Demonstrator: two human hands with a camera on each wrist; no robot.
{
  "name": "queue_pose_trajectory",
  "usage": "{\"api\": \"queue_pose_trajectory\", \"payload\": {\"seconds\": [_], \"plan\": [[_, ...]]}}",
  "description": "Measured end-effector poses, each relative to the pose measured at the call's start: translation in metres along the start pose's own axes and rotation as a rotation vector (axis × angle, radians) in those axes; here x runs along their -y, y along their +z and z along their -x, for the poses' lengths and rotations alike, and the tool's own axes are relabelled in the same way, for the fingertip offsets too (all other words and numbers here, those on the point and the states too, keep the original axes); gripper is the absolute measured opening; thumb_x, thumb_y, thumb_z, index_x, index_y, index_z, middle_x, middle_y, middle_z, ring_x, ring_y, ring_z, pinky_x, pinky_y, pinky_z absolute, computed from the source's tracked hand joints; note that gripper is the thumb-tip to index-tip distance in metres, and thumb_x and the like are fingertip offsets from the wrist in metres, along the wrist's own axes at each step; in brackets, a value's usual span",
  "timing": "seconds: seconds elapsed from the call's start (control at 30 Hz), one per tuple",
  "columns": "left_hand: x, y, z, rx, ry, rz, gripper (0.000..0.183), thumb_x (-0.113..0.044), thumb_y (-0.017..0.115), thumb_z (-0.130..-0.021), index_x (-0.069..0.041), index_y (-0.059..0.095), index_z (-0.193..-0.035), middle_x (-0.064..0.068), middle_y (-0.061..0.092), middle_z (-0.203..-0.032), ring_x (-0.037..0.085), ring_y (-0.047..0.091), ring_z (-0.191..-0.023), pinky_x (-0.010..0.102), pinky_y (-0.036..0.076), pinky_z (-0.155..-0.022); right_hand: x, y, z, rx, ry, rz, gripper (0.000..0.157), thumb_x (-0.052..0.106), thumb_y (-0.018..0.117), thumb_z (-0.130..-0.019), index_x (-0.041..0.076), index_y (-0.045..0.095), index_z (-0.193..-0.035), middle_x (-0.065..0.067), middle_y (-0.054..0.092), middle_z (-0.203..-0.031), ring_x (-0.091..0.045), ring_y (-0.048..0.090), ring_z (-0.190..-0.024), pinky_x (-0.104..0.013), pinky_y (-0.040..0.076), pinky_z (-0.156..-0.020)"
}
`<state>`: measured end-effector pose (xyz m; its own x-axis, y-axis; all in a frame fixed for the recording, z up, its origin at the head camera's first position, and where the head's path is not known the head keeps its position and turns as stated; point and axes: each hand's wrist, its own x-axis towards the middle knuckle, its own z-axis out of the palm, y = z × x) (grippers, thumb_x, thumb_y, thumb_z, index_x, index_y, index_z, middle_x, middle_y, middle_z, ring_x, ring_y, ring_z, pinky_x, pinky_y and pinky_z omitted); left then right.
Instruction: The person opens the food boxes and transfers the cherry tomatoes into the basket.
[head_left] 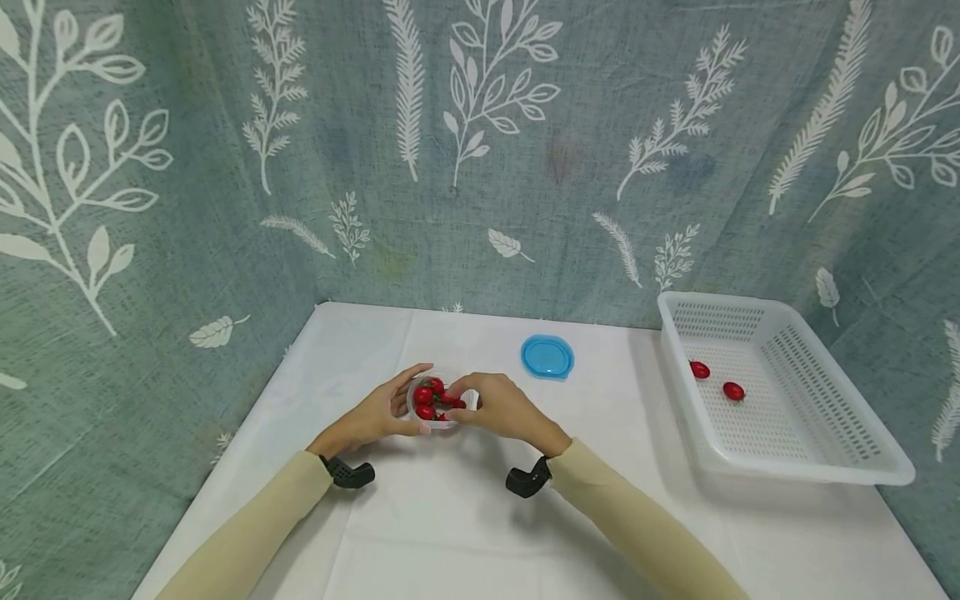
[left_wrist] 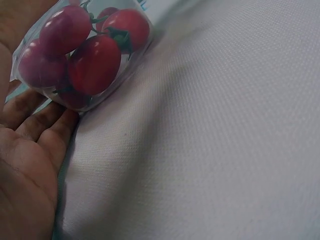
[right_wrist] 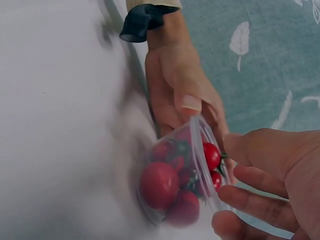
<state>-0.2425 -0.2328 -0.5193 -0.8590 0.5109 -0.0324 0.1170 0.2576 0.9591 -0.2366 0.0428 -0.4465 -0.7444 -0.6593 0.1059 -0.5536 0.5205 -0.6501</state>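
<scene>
A small clear plastic container (head_left: 433, 426) with several red cherry tomatoes (head_left: 423, 397) in it is on the white table, some with green stems. My left hand (head_left: 378, 412) holds it from the left, with the thumb on the near side and the fingers round the far side. In the left wrist view, the fingers (left_wrist: 42, 120) show behind the clear wall. My right hand (head_left: 506, 408) reaches over the container's right rim. Its fingers (right_wrist: 260, 205) are spread loosely at the opening, the thumb close to a tomato (right_wrist: 212, 156) with a stem; nothing shows gripped between them.
A blue lid (head_left: 547, 357) lies behind and to the right of the container. At the right of the table stands a white plastic basket (head_left: 810, 471) with two tomatoes (head_left: 733, 391) inside. A patterned green-grey cloth (head_left: 450, 208) hangs along the table's back and sides.
</scene>
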Motion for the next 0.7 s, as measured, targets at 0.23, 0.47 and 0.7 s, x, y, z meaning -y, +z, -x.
{"api": "queue_pose_trajectory", "payload": {"seconds": [0.23,0.47,0.7], "plan": [[-0.001,0.000,0.001,0.009,0.007,0.008,0.106,-0.020,0.089,-0.084,-0.032,0.021,-0.165,0.005,0.026,-0.167,0.024,0.023,-0.154,0.045,0.026,-0.122,0.002,0.012,-0.008,0.023,0.005,0.033,0.027,0.026,0.074,-0.098,0.008,0.076,-0.118,-0.002,0.075,-0.113,-0.011,0.064,-0.089,-0.023,0.052,-0.071],[-0.003,0.001,0.003,0.013,0.012,0.019,0.107,-0.020,0.088,-0.085,-0.029,0.018,-0.166,0.005,0.024,-0.168,0.024,0.022,-0.155,0.046,0.026,-0.122,0.009,0.019,-0.012,0.022,0.070,0.021,0.027,0.025,0.073,-0.098,0.006,0.076,-0.118,-0.002,0.075,-0.110,-0.014,0.070,-0.078,-0.024,0.055,-0.065],[-0.002,0.001,0.003,0.013,0.002,0.012,0.106,-0.023,0.088,-0.085,-0.034,0.019,-0.165,0.004,0.019,-0.169,0.025,0.016,-0.156,0.047,0.025,-0.123,0.010,0.027,-0.015,0.098,0.135,-0.084,0.028,0.025,0.067,-0.102,0.009,0.074,-0.125,-0.006,0.074,-0.084,-0.022,0.061,-0.044,-0.025,0.052,-0.047]]}}
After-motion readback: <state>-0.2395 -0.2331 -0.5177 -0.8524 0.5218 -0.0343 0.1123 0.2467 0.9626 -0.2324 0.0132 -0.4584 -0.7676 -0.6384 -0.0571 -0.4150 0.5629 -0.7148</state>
